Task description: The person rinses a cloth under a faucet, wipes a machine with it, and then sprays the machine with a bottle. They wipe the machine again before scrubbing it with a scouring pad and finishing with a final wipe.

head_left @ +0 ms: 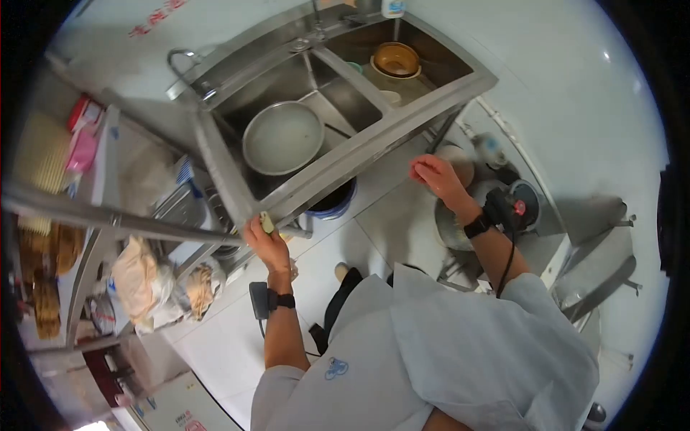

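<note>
My left hand (pixel 267 246) is closed around a small yellow-green block (pixel 267 223) that looks like a sponge, right at the front left corner of the steel sink (pixel 309 188). My right hand (pixel 440 178) hangs in the air to the right of the sink's front edge, its fingers curled in and their inside hidden. A large round metal basin (pixel 284 136) holding cloudy liquid sits tilted in the left sink bowl. In the right bowl rests an amber-brown bowl (pixel 396 59) on a lighter container.
A curved faucet (pixel 188 68) rises behind the left bowl. Below the sink's front stands a blue-rimmed bucket (pixel 336 205). Pots and a gas-like canister (pixel 490 151) crowd the floor at right. Metal shelving (pixel 144 226) with bags and containers runs along the left.
</note>
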`<state>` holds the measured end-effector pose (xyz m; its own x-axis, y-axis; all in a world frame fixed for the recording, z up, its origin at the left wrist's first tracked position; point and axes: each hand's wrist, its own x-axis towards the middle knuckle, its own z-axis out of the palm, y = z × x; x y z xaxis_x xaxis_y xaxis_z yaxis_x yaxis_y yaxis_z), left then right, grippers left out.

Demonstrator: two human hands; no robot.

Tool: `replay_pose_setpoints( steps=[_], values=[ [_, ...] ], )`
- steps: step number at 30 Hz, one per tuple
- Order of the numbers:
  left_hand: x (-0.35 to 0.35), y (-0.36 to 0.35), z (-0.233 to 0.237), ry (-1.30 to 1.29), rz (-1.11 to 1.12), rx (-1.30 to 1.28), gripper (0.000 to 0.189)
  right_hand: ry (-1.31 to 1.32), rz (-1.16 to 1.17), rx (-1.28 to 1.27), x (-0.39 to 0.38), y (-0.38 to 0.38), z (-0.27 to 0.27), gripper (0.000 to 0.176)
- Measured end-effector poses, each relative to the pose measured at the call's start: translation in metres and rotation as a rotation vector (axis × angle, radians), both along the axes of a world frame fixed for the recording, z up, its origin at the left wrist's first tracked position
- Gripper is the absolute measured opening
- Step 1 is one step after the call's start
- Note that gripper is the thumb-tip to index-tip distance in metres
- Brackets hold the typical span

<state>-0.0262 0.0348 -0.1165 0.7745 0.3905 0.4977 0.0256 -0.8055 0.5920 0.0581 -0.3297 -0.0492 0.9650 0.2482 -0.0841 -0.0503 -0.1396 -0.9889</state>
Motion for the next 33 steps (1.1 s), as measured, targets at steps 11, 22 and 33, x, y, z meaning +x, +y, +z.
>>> replay_pose_setpoints(
  steps=[11, 22, 33],
  values=[
    [0.146, -0.117, -0.005, 0.077, -0.912, 0.741, 0.037, 0.254, -0.284, 0.036, 0.059, -0.083, -0.061, 0.017],
    [0.250, -0.270, -0.043, 0.129, -1.344, 1.822, 0.041, 0.302, -0.428, 0.108, 0.058, -0.193, -0.086, 0.015],
    [0.086, -0.002, -0.023, 1.085, -0.897, 0.130, 0.014, 0.398, -0.391, 0.004, 0.011, -0.169, -0.118, 0.016]
  ],
)
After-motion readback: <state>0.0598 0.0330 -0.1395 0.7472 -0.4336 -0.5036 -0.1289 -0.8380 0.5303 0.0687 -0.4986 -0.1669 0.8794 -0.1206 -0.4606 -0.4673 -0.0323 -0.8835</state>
